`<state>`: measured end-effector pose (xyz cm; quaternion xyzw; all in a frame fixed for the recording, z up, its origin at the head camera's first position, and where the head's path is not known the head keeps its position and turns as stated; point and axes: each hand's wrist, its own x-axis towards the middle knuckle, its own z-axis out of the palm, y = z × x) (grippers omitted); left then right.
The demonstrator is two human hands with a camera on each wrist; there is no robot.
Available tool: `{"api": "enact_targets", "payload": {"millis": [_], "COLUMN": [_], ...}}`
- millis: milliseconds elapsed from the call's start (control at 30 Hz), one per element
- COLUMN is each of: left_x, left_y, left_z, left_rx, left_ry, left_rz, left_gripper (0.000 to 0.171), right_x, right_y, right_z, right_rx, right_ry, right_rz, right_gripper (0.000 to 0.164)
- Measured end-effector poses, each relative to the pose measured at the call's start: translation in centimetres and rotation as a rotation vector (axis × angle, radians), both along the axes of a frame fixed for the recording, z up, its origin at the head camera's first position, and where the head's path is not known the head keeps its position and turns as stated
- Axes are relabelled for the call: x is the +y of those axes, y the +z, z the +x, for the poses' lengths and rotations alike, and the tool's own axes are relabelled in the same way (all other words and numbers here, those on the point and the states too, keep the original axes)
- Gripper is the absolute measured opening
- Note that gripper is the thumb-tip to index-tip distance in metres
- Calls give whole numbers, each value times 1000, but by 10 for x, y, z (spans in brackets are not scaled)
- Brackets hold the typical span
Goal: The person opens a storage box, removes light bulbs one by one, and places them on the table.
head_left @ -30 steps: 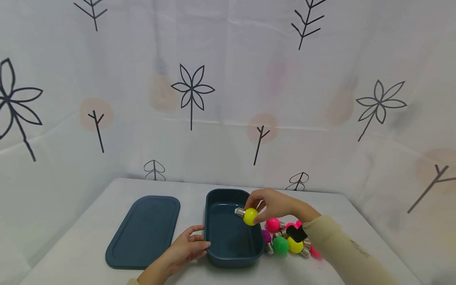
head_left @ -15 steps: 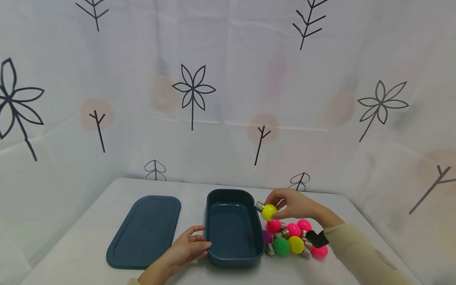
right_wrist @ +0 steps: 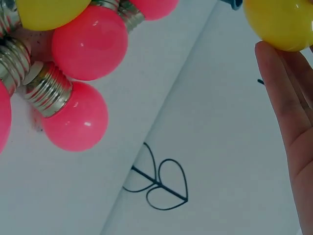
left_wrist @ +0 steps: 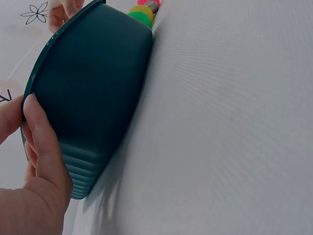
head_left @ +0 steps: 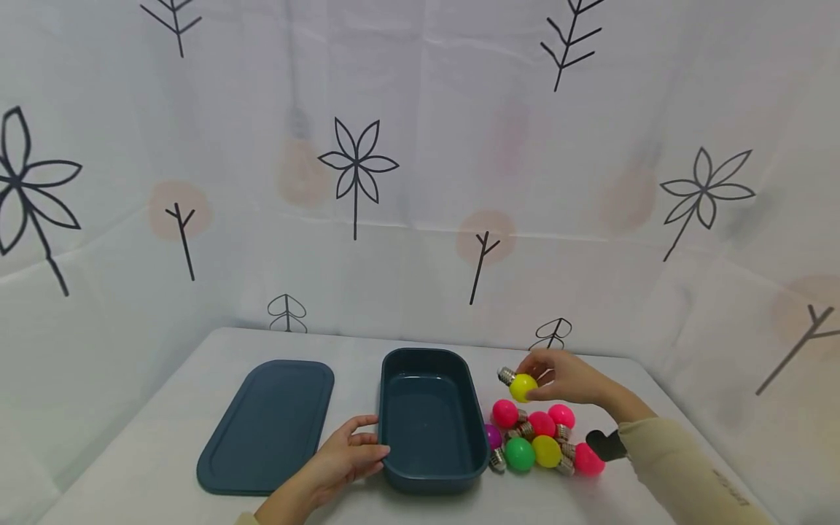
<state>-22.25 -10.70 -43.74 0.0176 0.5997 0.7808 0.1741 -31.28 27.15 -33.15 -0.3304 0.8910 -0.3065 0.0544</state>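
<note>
In the head view my right hand (head_left: 567, 375) pinches a yellow light bulb (head_left: 523, 388) by its round globe, the silver screw base pointing up and left. It is to the right of a dark teal box (head_left: 433, 485), above a group of loose bulbs. The right wrist view shows the fingers against the yellow globe (right_wrist: 281, 22). My left hand (head_left: 344, 456) holds the box at its left side, thumb and fingers at the rim, as the left wrist view also shows on the box wall (left_wrist: 93, 73). Nothing lies on the visible box floor.
Right of the box lie several bulbs: a purple one (head_left: 492, 436), a green one (head_left: 520, 454), another yellow one (head_left: 547, 451) and pink ones such as this pink bulb (head_left: 505, 413). A flat teal lid (head_left: 269, 423) lies left on the white table (head_left: 164, 445). A patterned cloth hangs behind.
My right hand has carried the yellow bulb rightward from over the box to beyond its right rim, uncovering more of the loose bulbs. The left hand has stayed at the box.
</note>
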Motion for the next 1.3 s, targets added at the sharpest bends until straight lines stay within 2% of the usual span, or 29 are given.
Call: {"api": "enact_targets", "payload": {"millis": [333, 500, 700, 867, 1067, 1300], "left_x": [-1, 0, 0, 0, 1, 1], "left_y": [-2, -1, 1, 1, 1, 1], "left_z": [-1, -1, 0, -1, -1, -2], "left_rx": [0, 7, 12, 11, 10, 15], "left_ry": [6, 6, 0, -1, 2, -1], "left_rz": [1, 4, 16, 18, 15, 18], "left_gripper": [70, 70, 70, 70, 70, 70], "right_x": [13, 17, 15, 14, 10, 4], "right_y": [-19, -26, -29, -32, -39, -46], "right_z": [-15, -23, -27, -32, -36, -38], "right_rx": [-12, -47, -73, -83, -143, -173], "right_ry": [-87, -116, -170, -183, -234, -290], "right_rz": [56, 65, 95, 121, 164, 219], "right_gripper": [29, 27, 25, 22, 20, 21]}}
